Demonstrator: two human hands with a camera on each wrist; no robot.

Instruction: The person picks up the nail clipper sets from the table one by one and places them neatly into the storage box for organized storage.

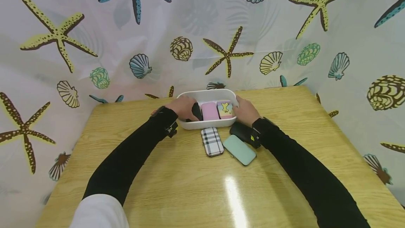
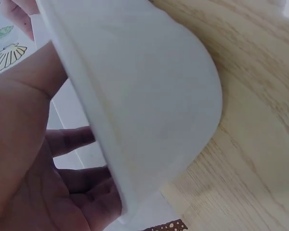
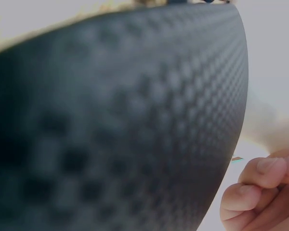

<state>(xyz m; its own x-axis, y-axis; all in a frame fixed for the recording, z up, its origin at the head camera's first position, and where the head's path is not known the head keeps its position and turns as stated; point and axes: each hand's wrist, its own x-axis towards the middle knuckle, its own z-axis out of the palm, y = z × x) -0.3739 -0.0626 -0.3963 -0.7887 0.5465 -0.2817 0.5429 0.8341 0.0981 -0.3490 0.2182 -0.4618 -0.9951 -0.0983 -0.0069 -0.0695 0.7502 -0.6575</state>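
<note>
Stretching left arm (image 1: 129, 161) and right arm (image 1: 300, 171) forward, with wrists (image 1: 169, 115) close behind the fingers (image 2: 77, 180); reaching down with left hand (image 1: 184, 107), parting thumb (image 2: 53, 72) from fingers; curling the fingers of the right hand (image 1: 248, 111), tips (image 3: 269, 166) close together.

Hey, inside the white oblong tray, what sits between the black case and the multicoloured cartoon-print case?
A plain pink, rounded rectangular case lies between them, as the head view shows.

wood-grain table (image 1: 171, 185), bright glare streak (image 1: 234, 200); pale starfish-and-shell backdrop (image 1: 172, 13)
</note>
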